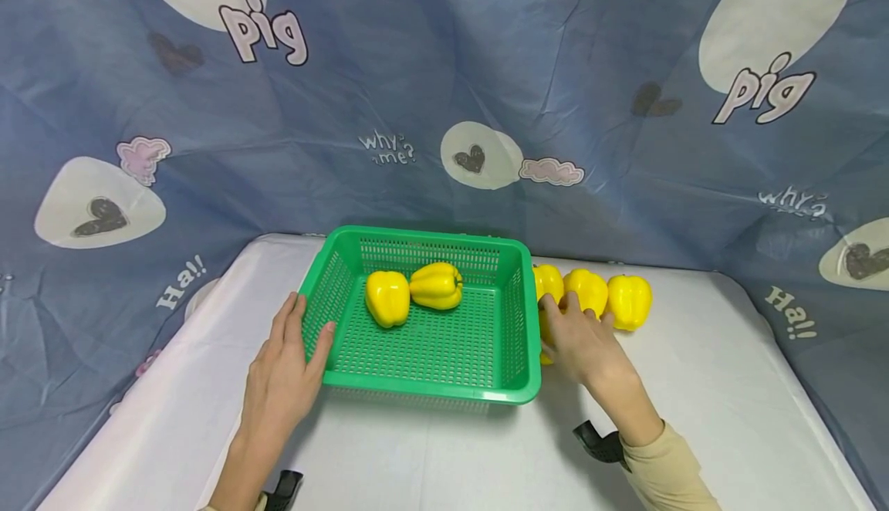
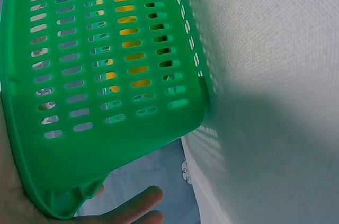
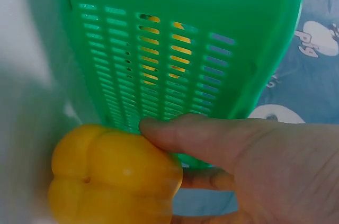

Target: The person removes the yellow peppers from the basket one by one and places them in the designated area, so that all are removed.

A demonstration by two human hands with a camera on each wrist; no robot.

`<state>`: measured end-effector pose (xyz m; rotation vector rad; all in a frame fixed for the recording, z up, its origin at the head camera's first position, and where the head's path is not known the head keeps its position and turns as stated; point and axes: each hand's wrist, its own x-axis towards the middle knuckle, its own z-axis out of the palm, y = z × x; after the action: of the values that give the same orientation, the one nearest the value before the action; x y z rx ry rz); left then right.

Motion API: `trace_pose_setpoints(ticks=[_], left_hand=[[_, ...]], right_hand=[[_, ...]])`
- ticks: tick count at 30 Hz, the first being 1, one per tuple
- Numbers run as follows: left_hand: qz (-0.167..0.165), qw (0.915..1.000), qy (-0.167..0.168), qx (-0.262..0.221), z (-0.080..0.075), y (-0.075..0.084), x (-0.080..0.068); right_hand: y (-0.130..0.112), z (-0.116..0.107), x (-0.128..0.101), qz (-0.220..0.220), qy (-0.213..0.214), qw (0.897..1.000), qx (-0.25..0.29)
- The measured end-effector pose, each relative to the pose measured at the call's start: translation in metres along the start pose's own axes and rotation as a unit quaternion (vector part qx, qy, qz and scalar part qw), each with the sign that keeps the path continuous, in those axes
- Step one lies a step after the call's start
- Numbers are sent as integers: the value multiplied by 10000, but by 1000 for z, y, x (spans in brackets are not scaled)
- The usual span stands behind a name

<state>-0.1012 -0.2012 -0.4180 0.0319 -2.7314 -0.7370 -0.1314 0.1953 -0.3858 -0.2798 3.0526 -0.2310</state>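
A green plastic basket point(image 1: 430, 395) with slotted walls holds two yellow bell peppers, one upright pepper point(image 1: 387, 299) at the left and one lying pepper point(image 1: 436, 286) beside it. My left hand point(image 1: 281, 376) rests against the basket's left rim, thumb over the edge; its fingers point(image 2: 135, 205) reach past the corner in the left wrist view. Just outside the right wall, my right hand point(image 1: 583, 341) grips another yellow bell pepper point(image 3: 114, 173), its thumb on top and other fingers partly hidden behind. That pepper is largely covered by the hand and basket in the head view.
To the right of the basket stand more yellow bell peppers, among them a pepper point(image 1: 629, 302) at the row's right end. A white cloth point(image 1: 389, 457) covers the table. Blue printed fabric point(image 1: 389, 94) hangs behind it.
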Motion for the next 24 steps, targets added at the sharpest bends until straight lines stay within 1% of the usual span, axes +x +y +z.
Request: trace_pose_setpoints(ticks=[7, 12, 17, 24], left_hand=[[15, 10000, 33, 30, 1, -1, 0], [22, 10000, 39, 32, 1, -1, 1], [3, 10000, -14, 19, 1, -1, 1], [0, 10000, -32, 0, 1, -1, 1]], right_hand=[[-3, 5, 2, 30, -128, 9999, -15], [-5, 7, 2, 107, -122, 9999, -11], [-5, 9, 2, 121, -12, 9999, -72], [-3, 9, 4, 22, 233, 9994, -236]])
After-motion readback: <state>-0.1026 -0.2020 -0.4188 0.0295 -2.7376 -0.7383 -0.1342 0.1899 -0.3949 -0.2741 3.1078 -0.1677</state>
